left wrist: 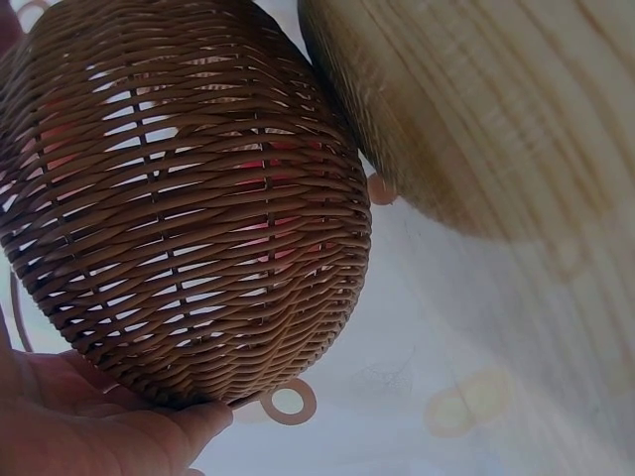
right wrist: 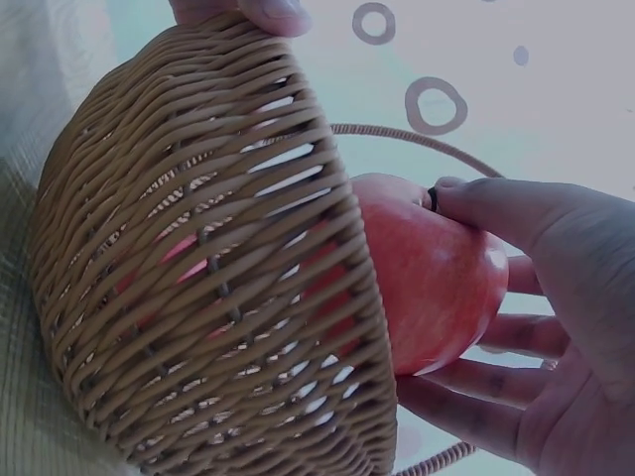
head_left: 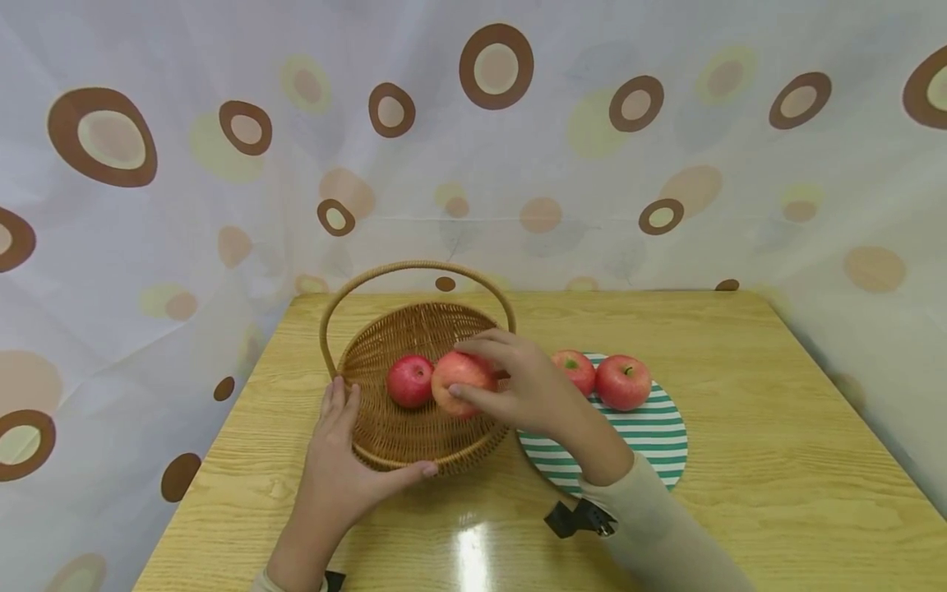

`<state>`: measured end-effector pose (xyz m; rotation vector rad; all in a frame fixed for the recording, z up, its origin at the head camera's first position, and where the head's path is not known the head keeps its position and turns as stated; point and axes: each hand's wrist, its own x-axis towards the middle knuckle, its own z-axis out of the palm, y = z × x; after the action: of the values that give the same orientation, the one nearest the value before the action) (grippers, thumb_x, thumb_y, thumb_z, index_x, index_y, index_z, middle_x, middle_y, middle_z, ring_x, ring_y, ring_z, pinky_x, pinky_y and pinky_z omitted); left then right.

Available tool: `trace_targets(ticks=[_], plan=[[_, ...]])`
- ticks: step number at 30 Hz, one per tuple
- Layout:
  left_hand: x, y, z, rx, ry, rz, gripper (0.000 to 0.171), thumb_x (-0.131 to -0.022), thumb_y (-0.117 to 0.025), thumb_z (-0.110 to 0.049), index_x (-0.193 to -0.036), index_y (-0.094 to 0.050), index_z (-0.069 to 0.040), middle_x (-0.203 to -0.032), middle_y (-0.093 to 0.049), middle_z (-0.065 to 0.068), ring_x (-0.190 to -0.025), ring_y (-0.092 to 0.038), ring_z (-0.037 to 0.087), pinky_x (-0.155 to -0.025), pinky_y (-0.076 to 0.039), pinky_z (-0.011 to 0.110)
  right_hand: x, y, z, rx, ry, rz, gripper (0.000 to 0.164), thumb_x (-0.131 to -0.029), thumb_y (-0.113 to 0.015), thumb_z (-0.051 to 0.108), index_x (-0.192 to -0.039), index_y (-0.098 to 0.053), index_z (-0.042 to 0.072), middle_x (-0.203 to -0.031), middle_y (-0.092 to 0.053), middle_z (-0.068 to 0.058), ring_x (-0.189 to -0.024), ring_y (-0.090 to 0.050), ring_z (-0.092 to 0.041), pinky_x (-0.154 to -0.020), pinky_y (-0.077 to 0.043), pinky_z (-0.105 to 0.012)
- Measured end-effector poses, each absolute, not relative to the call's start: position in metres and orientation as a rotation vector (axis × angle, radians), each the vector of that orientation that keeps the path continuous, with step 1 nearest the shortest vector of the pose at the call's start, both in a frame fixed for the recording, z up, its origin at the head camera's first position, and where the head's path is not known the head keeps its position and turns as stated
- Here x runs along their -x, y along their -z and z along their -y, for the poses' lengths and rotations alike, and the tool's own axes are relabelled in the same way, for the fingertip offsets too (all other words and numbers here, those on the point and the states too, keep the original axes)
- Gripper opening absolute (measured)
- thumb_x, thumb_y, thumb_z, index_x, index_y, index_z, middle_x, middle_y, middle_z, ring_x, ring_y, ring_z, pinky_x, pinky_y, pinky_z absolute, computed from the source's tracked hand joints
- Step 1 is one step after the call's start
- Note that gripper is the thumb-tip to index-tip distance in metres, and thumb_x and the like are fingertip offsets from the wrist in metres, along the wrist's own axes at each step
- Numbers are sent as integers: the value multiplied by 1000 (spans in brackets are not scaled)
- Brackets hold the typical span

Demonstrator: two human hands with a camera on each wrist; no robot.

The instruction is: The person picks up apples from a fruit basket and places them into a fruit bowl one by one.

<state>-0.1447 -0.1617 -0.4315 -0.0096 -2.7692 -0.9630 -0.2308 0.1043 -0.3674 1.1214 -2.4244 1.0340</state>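
Observation:
A brown wicker basket (head_left: 381, 325) with an arched handle stands left of centre on the table. My left hand (head_left: 340, 469) holds its near left rim, fingertips at the left edge and thumb along the front. My right hand (head_left: 528, 386) grips a pinkish-red apple (head_left: 457, 386) above the basket's right inside, thumb on one side and fingers on the other. In the right wrist view this apple (right wrist: 427, 283) is partly behind the woven wall. A darker red apple (head_left: 409, 382) lies inside the basket, to the left of the held one.
Right of the basket is a round plate (head_left: 644, 436) with green and white stripes. Two red apples sit at its back, one (head_left: 624, 382) fully visible, the other (head_left: 575, 370) partly behind my right hand. A patterned curtain (head_left: 562, 164) closes off the table's back and sides.

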Motion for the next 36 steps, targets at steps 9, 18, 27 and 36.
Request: trace_targets(ticks=[9, 18, 27, 36], plan=[[145, 432, 162, 4, 965, 2770, 151, -56, -85, -88, -167, -29, -2, -179, -5, 15, -166, -9, 41, -125, -25, 72, 229, 370, -115, -1088, -1104, 2369, 44, -92, -86, 32, -129, -75, 11, -125, -74, 0, -108, -70, -14, -84, -63, -36], [144, 433, 163, 11, 964, 2758, 151, -56, -86, -87, -166, -30, -1, -178, -6, 16, -166, -9, 41, -126, -25, 71, 228, 376, -129, -1007, -1215, 2435, 46, -91, -87, 33, -132, -74, 17, -133, -71, 0, -119, -70, -18, -84, -66, -32], [144, 433, 164, 14, 985, 2751, 151, -55, -87, -86, -167, -28, -3, -179, -6, 15, -166, -8, 40, -126, -24, 71, 225, 375, -138, -995, -1371, 2402, 42, -91, -87, 27, -129, -76, 15, -129, -73, 0, -115, -71, -19, -79, -66, -29], [143, 433, 163, 22, 986, 2760, 153, -55, -87, -86, -167, -27, -2, -179, -4, 14, -166, -7, 41, -126, -23, 71, 227, 377, -148, -1028, -1419, 2312, 42, -88, -88, 11, -128, -76, 10, -126, -75, -6, -96, -68, -14, -63, -63, -28]])
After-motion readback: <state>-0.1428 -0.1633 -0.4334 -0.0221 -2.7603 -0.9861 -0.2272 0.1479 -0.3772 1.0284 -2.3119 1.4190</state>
